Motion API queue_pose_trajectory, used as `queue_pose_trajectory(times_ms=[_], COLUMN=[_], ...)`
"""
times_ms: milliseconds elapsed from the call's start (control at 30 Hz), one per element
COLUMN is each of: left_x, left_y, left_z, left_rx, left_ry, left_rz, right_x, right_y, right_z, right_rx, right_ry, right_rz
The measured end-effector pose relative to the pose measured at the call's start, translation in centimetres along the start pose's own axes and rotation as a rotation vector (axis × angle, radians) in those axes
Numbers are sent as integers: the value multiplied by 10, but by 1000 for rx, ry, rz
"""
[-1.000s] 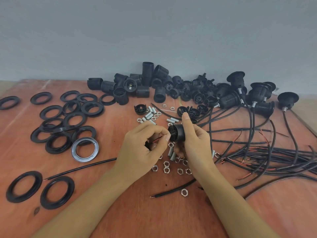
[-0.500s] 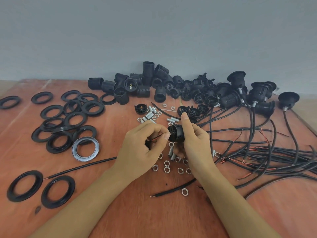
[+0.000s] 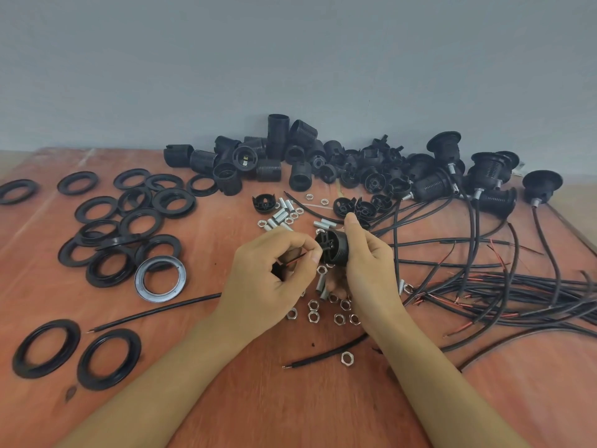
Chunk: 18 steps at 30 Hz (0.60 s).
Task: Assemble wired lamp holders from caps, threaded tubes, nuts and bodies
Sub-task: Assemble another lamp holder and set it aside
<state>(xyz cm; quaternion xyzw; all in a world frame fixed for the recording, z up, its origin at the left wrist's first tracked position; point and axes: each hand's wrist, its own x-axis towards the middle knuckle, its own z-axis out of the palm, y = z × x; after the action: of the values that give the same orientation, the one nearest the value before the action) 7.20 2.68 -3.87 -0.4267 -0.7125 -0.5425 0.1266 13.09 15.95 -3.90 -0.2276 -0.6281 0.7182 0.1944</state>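
Note:
My right hand (image 3: 370, 266) grips a black lamp holder body (image 3: 332, 246) above the table's middle, its terminal end facing left. My left hand (image 3: 271, 279) pinches a thin red wire (image 3: 295, 260) whose tip points at that end; the wire's black cable (image 3: 155, 313) trails off to the left. Loose silver nuts (image 3: 326, 313) lie under and in front of both hands. Short threaded tubes (image 3: 281, 216) and black caps (image 3: 355, 206) lie just behind them.
A heap of black bodies (image 3: 277, 156) lines the back wall. Wired holders (image 3: 484, 176) with cables (image 3: 517, 286) fill the right side. Several black rings (image 3: 129, 227) and one grey ring (image 3: 160, 278) cover the left. A short cable (image 3: 323, 354) lies near the front.
Both hands stay in place; the body in my right hand has turned slightly, showing more of its terminal end, with the red wire still held at it.

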Motion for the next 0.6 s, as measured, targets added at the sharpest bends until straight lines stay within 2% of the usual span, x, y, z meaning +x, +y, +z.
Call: queue_pose_trajectory(times_ms=[167, 600], left_x=[0, 1], left_y=[-1, -1], left_z=[1, -2], left_rx=[26, 39], left_ry=[15, 20], left_rz=[5, -19], right_x=[-1, 0], right_y=[1, 2], right_z=[2, 1], right_rx=[-46, -18], right_ry=[27, 20], right_rz=[-66, -63])
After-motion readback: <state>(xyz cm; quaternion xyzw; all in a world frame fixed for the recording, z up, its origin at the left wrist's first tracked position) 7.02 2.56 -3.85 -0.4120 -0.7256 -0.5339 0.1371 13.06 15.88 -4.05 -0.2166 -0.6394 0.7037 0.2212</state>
